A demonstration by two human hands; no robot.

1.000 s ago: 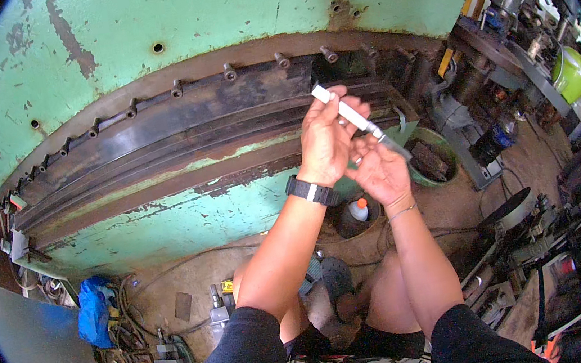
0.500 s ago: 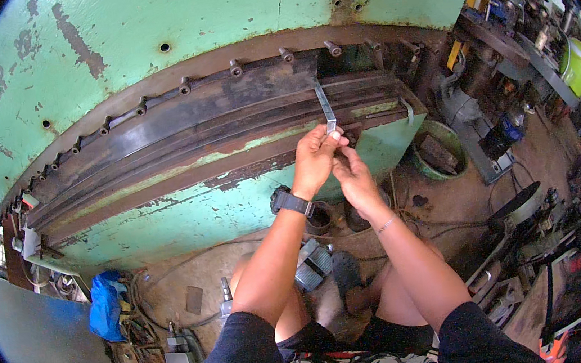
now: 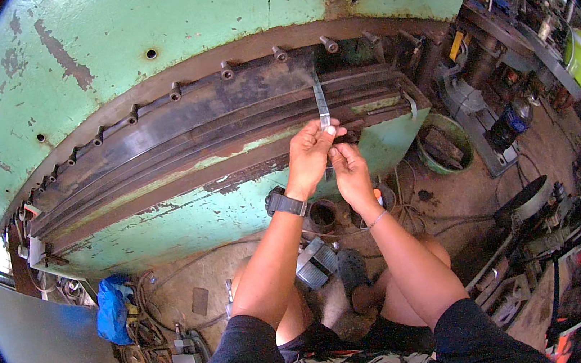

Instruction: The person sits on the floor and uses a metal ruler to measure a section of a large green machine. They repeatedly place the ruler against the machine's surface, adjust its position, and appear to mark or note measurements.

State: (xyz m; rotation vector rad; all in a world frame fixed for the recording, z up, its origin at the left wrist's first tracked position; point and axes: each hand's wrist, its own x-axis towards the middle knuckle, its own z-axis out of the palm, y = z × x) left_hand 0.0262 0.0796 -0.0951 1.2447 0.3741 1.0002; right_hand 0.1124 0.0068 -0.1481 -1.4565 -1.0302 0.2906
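Note:
A narrow bent metal strip reaches from my fingers toward the dark upper tool of a green bending press. My left hand pinches the strip's near end between thumb and fingers, just in front of the press's lower bed. Close beside it, a little lower and to the right, my right hand is closed, with thumb and index finger together; whatever is between them is hidden. The strip's far end meets the edge of the upper tool, where contact cannot be made out.
A row of bolts sticks out along the upper beam. On the floor are a green bucket with metal pieces, a foot pedal, cables and a blue bag. Tools and machine parts crowd the right side.
My right hand's fingers have drawn together into a pinch next to the left hand. The strip stands slightly straighter, and the whole view has shifted a little.

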